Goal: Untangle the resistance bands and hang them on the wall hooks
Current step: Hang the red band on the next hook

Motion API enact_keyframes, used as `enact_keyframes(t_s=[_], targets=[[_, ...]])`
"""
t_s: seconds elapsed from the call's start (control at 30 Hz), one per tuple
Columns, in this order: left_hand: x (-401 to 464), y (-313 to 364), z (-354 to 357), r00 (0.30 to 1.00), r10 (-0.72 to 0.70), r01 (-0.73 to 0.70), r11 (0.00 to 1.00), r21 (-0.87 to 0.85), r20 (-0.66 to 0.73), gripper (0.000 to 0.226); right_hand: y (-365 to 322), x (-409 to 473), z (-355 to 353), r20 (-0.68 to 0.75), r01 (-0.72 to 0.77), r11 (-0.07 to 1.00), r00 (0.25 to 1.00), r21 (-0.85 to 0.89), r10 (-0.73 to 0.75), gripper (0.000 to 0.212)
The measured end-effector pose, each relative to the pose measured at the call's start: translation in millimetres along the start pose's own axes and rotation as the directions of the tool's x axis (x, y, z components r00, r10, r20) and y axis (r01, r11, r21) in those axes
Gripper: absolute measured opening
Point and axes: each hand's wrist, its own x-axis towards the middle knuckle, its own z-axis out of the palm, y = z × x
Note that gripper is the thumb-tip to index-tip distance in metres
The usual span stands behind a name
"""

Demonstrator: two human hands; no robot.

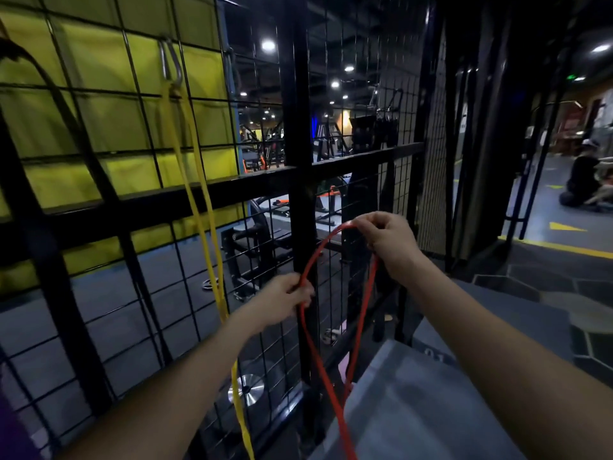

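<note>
Landmark: the metal hook (170,63) clipped high on the black wire grid wall (99,200) – all places below are given from it.
Dark band: a dark band (66,107) hangs on the grid to the left of the hook; its own hook is not in view.
Yellow band: the yellow band (199,194) hangs from the hook already, long axis straight down, its lower end out of view.
Left hand: the left hand (285,298) is far below the hook and to its right, fingers closed around the left strand of the red band (318,260).
Red band: an open loop, long axis almost vertical, its top arch below and right of the hook, its tail falling out of view beside the grey box (431,410).
Right hand: the right hand (386,239) pinches the top of the arch – it is higher than the left hand, but farther to the right.
Judgement: the loop must travel up and left; which free hook it should take, I cannot tell.
</note>
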Motion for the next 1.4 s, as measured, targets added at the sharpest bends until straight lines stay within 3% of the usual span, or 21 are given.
enact_keyframes(t_s=[0.07,0.17,0.27,0.37,0.53,0.67,0.77,0.83,0.9,1.03,1.13,1.23,1.4], targets=[[-0.7,18.7,-7.4,0.995,0.064,-0.072,0.991,-0.114,-0.071,0.015,4.5,-0.4,-1.8,-0.020,-0.034,0.998,0.999,-0.056,0.033,0.022],[2.8,55.7,-19.5,0.978,0.130,-0.163,0.963,-0.215,-0.160,0.016,7.7,-6.3,-2.2,0.071,-0.066,0.988,0.995,-0.138,0.076,0.026],[7.6,87.9,-24.7,0.970,0.180,-0.200,0.972,-0.121,-0.161,0.021,-4.9,-13.9,3.6,0.214,0.019,0.984,0.977,-0.179,0.020,0.038],[9.6,106.9,-25.2,0.965,0.234,-0.233,0.972,0.022,-0.117,0.026,-24.6,-12.8,12.4,0.299,0.144,0.979,0.950,-0.145,-0.095,0.031],[8.9,116.9,-39.6,0.947,0.292,-0.277,0.953,0.123,-0.135,0.024,-39.8,0.0,19.2,0.250,0.149,0.982,0.961,-0.112,-0.117,0.009],[6.8,108.4,-41.5,0.938,0.306,-0.291,0.950,0.110,-0.164,0.012,-57.0,11.2,21.7,0.223,0.145,0.987,0.967,-0.068,-0.126,0.012],[6.7,88.0,-41.7,0.972,0.222,-0.207,0.962,0.176,-0.071,0.002,-72.2,19.9,26.3,0.167,0.170,0.986,0.972,-0.004,-0.166,0.012],[3.4,73.0,-41.7,0.990,0.138,-0.128,0.964,0.235,-0.027,0.007,-77.1,27.3,26.2,0.108,0.181,0.983,0.977,0.030,-0.183,0.013],[0.4,64.9,-42.5,0.990,0.132,-0.124,0.980,0.158,-0.043,0.008,-78.0,33.7,24.5,0.086,0.190,0.982,0.978,0.018,-0.191,0.012],[-4.0,90.3,-65.8,0.939,0.199,-0.226,0.972,-0.066,-0.280,0.004,-69.6,47.6,25.2,0.113,0.148,0.988,0.984,-0.053,-0.141,0.011],[-0.5,118.9,-93.1,0.827,0.233,-0.342,0.931,-0.129,-0.511,0.009,-62.7,62.9,29.0,0.145,0.139,0.984,0.982,-0.110,-0.122,0.010],[4.3,140.6,-112.9,0.748,0.250,-0.385,0.918,-0.095,-0.615,0.008,-54.5,80.1,37.8,0.208,0.146,0.982,0.971,-0.124,-0.118,0.018],[19.5,167.8,-133.2,0.686,0.277,-0.295,0.951,0.090,-0.672,0.006,-62.8,114.2,59.5,0.301,0.125,0.992,0.946,0.011,-0.123,0.025]])
